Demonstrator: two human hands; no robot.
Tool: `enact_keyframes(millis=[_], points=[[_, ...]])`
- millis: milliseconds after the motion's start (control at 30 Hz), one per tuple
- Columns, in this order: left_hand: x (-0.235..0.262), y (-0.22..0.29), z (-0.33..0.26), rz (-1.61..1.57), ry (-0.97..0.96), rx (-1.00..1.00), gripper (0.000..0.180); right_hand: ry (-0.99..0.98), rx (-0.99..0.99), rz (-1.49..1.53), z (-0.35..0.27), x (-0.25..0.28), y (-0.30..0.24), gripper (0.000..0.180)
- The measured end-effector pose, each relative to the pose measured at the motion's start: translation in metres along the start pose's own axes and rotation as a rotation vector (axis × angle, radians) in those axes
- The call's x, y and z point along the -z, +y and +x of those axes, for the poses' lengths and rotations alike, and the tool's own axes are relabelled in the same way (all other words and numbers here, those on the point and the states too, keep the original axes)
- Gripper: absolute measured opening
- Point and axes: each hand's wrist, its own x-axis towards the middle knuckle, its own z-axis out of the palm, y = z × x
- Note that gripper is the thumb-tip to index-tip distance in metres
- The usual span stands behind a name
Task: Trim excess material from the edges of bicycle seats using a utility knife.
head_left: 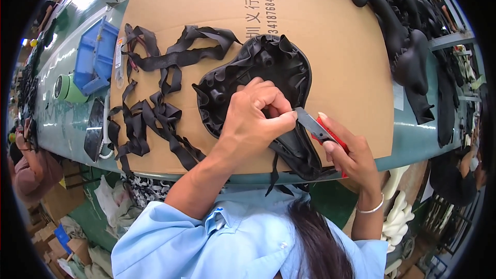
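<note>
A black bicycle saddle lies upside down on a brown cardboard sheet, its covering folded in ruffles around the rim. My left hand pinches the covering at the saddle's narrow near end. My right hand grips a red utility knife, whose grey blade points left and meets the covering right at my left fingertips. A thin black strip hangs off the table edge below the saddle.
Cut black strips lie heaped on the cardboard's left part. A blue bin and a green tape roll sit further left. More black saddles are piled at the far right. Another person works at the left.
</note>
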Motion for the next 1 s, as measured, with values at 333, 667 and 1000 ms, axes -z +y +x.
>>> enact_keyframes(millis=[333,667,1000], points=[[0.006,0.003,-0.003,-0.495,-0.12,0.148,0.009,-0.081,0.134,-0.42,-0.052,0.011,-0.003,0.053],[0.009,-0.005,0.004,-0.517,-0.38,-0.199,0.014,0.462,-0.018,-0.073,-0.106,-0.089,0.035,0.056],[0.04,-0.004,0.0,0.474,-0.437,-0.588,0.012,0.576,0.471,-0.437,-0.079,-0.075,0.022,0.056]])
